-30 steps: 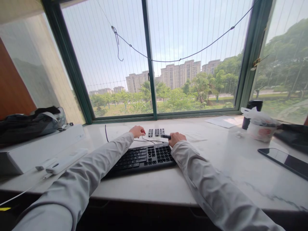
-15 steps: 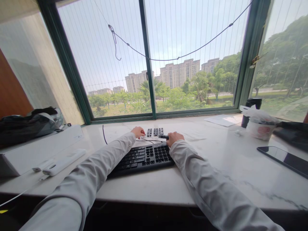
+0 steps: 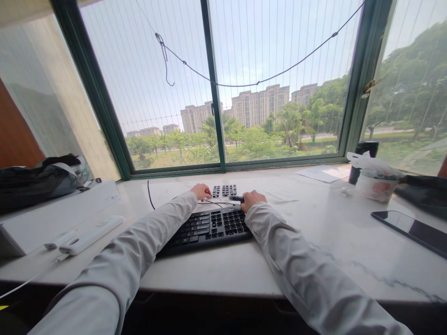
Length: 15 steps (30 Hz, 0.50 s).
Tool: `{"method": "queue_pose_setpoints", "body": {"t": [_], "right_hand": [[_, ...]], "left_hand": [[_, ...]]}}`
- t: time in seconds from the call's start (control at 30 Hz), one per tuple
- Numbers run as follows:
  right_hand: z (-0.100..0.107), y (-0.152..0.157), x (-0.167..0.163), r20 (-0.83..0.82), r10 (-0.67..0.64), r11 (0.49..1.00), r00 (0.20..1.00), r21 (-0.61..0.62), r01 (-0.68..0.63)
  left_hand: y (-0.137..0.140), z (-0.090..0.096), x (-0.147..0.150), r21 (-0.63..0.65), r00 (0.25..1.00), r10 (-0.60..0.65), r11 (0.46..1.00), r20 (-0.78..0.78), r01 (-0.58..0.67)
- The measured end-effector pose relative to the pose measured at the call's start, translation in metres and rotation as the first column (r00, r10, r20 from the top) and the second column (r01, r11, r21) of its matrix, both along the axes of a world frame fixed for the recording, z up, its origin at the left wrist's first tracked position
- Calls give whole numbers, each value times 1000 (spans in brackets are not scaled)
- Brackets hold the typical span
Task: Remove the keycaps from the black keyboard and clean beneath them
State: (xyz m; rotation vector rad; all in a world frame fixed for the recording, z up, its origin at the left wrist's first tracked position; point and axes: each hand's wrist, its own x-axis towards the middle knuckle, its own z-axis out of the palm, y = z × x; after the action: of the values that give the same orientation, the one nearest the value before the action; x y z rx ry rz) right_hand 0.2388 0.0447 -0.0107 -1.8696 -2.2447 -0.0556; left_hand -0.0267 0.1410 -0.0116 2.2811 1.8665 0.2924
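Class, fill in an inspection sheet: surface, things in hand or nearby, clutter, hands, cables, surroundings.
Surface: white desk, dark jagged line at right.
Job's things: keyboard, keycaps in rows behind it; dark tool, type unclear.
Clutter: phone, bagged tub and paper at right; white box with black bag on top at left.
Hands: left hand beside the keycaps, grip unclear; right hand holding the tool.
Cables: black cable behind the keyboard; white cable at left.
Surroundings: window, with trees and buildings beyond.
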Motion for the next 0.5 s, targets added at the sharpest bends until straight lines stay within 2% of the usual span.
{"method": "queue_pose_setpoints", "body": {"t": [0.5], "right_hand": [[-4, 3, 1, -40, 20, 1000, 999, 4, -20]], "left_hand": [[-2, 1, -3, 24, 999, 14, 1000, -51, -13]]}}
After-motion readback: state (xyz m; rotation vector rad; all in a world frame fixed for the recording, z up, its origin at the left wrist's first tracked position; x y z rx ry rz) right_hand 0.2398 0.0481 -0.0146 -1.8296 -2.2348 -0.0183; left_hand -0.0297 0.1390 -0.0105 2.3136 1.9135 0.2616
